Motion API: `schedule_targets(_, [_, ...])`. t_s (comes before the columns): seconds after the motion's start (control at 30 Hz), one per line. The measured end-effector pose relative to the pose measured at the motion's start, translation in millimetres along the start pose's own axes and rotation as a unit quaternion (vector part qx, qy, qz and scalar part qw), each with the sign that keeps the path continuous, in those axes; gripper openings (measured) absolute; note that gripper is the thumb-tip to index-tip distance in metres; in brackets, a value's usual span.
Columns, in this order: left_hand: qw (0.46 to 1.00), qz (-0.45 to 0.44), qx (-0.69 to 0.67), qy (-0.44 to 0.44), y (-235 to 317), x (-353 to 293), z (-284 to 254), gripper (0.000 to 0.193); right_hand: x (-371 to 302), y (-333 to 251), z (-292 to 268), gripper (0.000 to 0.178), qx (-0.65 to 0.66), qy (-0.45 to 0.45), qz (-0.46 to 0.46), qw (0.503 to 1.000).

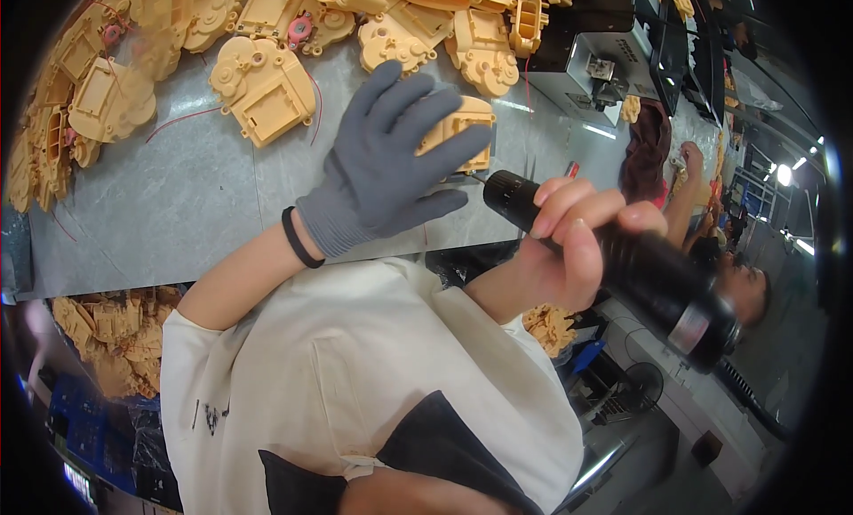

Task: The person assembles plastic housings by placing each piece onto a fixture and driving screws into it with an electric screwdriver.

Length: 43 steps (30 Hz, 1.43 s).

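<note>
My left hand (382,159), in a grey knit glove, lies with spread fingers over a yellow-orange plastic housing (478,113) on the grey table (209,235). Its fingers and palm hide much of the part. My bare right hand (573,239) is wrapped round a black electric screwdriver (662,284), tilted with its tip toward the left. The thin bit (477,177) reaches the near edge of the housing; whether it sits on a screw is too small to tell. Left of my gloved hand lies another yellow-orange housing (263,93) with red wires beside it.
Piled yellow-orange housings (400,39) line the table's far side and left end. A dark boxy machine (582,66) stands at the back right, near a dark red cloth (647,146). More parts (111,337) lie below the table at left. Another person (746,288) is at the right.
</note>
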<state>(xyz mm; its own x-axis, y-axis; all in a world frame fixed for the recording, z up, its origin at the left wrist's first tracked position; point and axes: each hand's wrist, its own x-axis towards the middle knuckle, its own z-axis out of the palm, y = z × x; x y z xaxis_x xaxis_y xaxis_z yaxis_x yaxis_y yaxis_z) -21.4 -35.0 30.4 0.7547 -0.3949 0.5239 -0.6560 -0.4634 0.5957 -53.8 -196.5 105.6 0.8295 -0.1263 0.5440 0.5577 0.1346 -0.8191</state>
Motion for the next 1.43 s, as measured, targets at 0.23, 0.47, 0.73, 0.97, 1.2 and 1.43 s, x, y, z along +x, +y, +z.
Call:
schedule_targets(0.23, [0.997,0.066,0.047,-0.003,7,14,15,0.011,-4,3,5,0.044,-0.005,0.039,0.004,0.999])
schedule_targets(0.47, [0.996,0.066,0.048,-0.04,7,12,16,0.03,-4,6,0,0.044,0.014,0.041,0.007,0.999])
schedule_targets(0.73, [0.999,0.024,0.01,-0.023,10,14,20,0.012,-3,0,-5,0.043,0.039,0.041,-0.002,0.998])
schedule_targets(0.97, [0.998,0.036,0.001,-0.058,4,9,17,0.033,-2,4,-4,0.041,0.05,0.048,0.008,0.998])
schedule_targets(1.2, [0.997,0.038,0.061,0.029,10,11,19,0.02,0,0,-5,0.041,0.057,0.048,0.012,0.997])
schedule_targets(1.43, [0.998,0.034,0.044,0.017,9,5,16,0.023,1,-7,-9,0.042,0.091,0.037,0.006,0.995])
